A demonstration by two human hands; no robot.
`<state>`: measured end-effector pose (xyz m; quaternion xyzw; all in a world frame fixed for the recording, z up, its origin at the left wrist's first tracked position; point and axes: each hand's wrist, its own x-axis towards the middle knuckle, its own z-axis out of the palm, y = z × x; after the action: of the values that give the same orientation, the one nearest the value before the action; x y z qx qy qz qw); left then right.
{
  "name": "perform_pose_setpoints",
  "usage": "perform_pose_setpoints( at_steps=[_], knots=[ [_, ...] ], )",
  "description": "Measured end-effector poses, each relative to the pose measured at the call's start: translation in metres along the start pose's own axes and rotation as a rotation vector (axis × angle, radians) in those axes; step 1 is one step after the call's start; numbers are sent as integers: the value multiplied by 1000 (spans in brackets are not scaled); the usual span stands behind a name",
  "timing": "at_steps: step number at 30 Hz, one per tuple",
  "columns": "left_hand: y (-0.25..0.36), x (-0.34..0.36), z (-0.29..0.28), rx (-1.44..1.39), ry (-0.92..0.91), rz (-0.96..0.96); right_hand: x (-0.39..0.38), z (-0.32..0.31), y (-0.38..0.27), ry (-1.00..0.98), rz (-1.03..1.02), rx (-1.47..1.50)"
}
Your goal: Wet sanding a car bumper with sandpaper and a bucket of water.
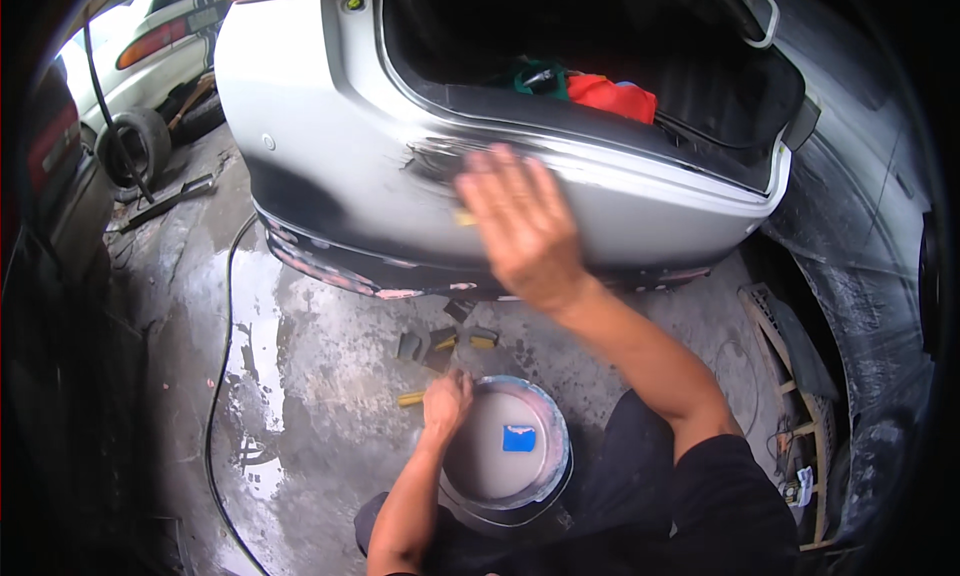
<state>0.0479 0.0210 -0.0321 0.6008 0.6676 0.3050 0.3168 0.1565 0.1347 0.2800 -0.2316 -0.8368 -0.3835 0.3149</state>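
Bumper (640, 211): your right hand (525, 231) holds yellow pad (464, 218) beneath its palm. Even pressure advisable. Left hand (448, 401): grip indeterminable.

Two hands (522, 231) (448, 399), one bucket (562, 441)

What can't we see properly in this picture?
In the head view:
Small yellow piece: mostly hidden under the blurred right hand.
Left hand: too small and curled to tell whether it holds the slim yellow strip.
Bottom of the round grey bucket: covered by cloudy, pale liquid.
Back of the black car boot: lost in darkness.
White car, upper left: cut off by the top edge.
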Motion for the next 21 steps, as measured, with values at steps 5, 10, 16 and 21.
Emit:
perform_pose_setpoints(
  at_steps=[5, 10, 16, 21],
  knots=[
    [5, 3, 4, 22, -3, 7, -20, -12, 30, -87, 38, -168],
    [-1, 3, 8, -6, 6, 21, -5, -20, 45, -140, 14, -45],
    [1, 5, 10, 70, -9, -1, 2, -16, 37, -135, -13, -28],
    [-11, 2, 9, 17, 23, 15, -1, -15, 26, -148, 56, -30]
  ],
)
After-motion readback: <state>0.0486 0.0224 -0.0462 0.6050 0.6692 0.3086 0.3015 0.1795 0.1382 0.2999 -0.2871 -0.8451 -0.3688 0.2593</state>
